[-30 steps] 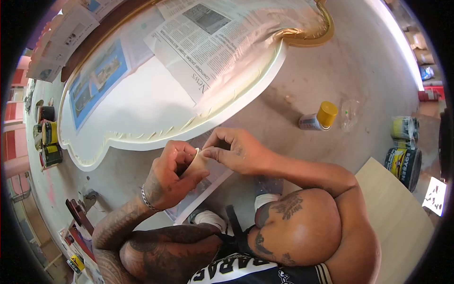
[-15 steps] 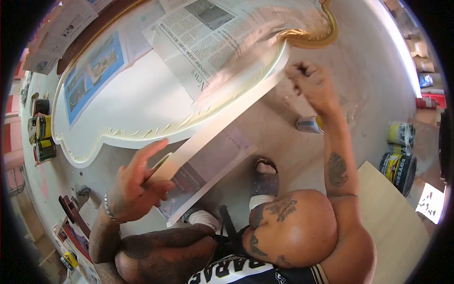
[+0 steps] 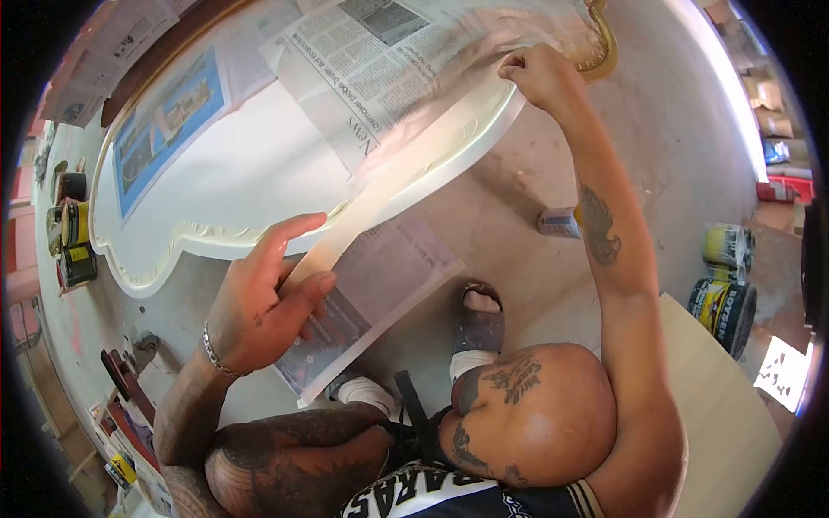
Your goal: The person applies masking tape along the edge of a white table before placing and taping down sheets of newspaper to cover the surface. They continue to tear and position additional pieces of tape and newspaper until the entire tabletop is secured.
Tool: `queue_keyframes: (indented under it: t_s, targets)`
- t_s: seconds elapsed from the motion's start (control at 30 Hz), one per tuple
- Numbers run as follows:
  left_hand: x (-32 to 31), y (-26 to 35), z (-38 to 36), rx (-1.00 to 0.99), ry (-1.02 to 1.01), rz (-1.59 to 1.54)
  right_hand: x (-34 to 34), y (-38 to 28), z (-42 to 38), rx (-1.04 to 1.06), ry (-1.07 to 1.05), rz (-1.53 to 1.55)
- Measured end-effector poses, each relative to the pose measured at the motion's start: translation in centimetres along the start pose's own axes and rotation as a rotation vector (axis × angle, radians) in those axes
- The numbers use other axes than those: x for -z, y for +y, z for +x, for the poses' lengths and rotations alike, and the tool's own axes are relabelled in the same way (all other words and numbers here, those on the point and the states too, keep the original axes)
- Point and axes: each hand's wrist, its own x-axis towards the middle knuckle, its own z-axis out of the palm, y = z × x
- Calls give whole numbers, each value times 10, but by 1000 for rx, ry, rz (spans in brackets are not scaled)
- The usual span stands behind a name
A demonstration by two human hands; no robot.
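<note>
Below newsprint (image 3: 363,73) reading "News", the left hand (image 3: 272,298) and right hand (image 3: 540,76) pinch pale tape (image 3: 389,186) taut.

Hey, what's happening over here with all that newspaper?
A person is stretching a pale strip, which looks like masking tape, between their left hand and right hand. It runs along the edge of a large white panel with a curvy outline. Newspaper covers part of the panel. A can is on the floor, partly hidden by the right forearm.
</note>
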Motion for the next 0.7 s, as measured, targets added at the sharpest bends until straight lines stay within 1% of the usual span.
queue_keyframes:
  t_s: [0.1,0.2,0.3,0.47,0.67,0.7]
  targets:
    - [-3,4,7,7,-23,6,-15,3,10,39,61,-84]
    - [-7,2,11,-9,-30,-23,-17,2,15,46,36,-151]
    - [-8,2,12,13,-36,-51,-21,1,12,47,128,-192]
    - [-11,-6,14,14,-24,-47,-23,1,10,36,135,-199]
    - [-8,1,12,47,-80,-53,-31,-2,7,72,198,-272]
    - [-8,0,12,37,-87,-105,-32,-1,10,76,203,-286]
